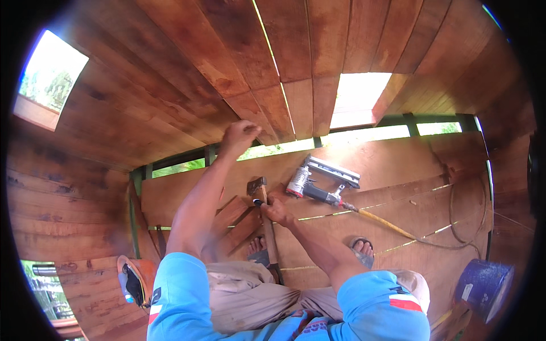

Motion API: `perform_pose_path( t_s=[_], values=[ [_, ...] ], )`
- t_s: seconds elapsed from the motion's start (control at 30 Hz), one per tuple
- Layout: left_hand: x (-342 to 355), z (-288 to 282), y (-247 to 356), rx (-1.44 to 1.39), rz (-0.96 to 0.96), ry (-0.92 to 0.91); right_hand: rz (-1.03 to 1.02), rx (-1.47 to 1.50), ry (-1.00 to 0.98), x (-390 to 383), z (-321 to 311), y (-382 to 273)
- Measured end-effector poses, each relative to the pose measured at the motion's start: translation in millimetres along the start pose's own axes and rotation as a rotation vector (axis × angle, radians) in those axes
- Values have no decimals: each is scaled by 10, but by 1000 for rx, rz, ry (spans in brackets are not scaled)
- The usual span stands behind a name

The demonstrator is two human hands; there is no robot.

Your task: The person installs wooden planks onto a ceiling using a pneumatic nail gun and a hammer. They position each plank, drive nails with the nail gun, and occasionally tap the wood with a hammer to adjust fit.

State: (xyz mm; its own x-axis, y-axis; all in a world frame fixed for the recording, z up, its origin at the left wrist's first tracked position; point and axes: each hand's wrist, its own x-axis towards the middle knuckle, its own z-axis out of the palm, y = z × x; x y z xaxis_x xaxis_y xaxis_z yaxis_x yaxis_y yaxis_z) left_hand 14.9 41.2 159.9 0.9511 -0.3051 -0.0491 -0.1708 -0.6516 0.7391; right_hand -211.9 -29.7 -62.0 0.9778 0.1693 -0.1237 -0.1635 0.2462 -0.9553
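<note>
My left hand is raised at the lower edge of the upright wall planks, with its fingers curled in. Whatever those fingers hold, if anything, is too small to make out. Lower down, my right hand is closed on a short black pen-like object with a pale tip. Those fingertips overlap the wooden handle of a hammer-like tool, which points back between my legs. Its dark metal head lies farther out. A silver and black nail gun rests on the boards right of my right hand.
A yellowish air hose leaves the nail gun and curls rightward. Short wood offcuts lie left of the tool. An orange container stands at left, a blue bucket at lower right. Plank flooring has narrow gaps; my sandalled feet rest there.
</note>
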Motion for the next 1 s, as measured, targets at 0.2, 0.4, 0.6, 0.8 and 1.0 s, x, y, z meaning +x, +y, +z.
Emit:
perform_pose_path(
  t_s=[0.2,0.4,0.6,0.8,1.0],
  values=[
    [21,-268,-195,-214,-165,-34,125,-105,-58,-71,-58,-282],
    [-41,-215,-142,-336,-124,4,-18,-55,-47,-59,-3,-220],
    [-163,-170,-313,-328,-142,-113,-44,-20,-29,-73,-6,-185],
    [-128,-72,-406,-332,-167,-136,-43,-119,-91,-21,-74,-89],
    [-128,-23,-450,-303,-210,-156,21,147,-118,-54,-61,-35]
  ],
)
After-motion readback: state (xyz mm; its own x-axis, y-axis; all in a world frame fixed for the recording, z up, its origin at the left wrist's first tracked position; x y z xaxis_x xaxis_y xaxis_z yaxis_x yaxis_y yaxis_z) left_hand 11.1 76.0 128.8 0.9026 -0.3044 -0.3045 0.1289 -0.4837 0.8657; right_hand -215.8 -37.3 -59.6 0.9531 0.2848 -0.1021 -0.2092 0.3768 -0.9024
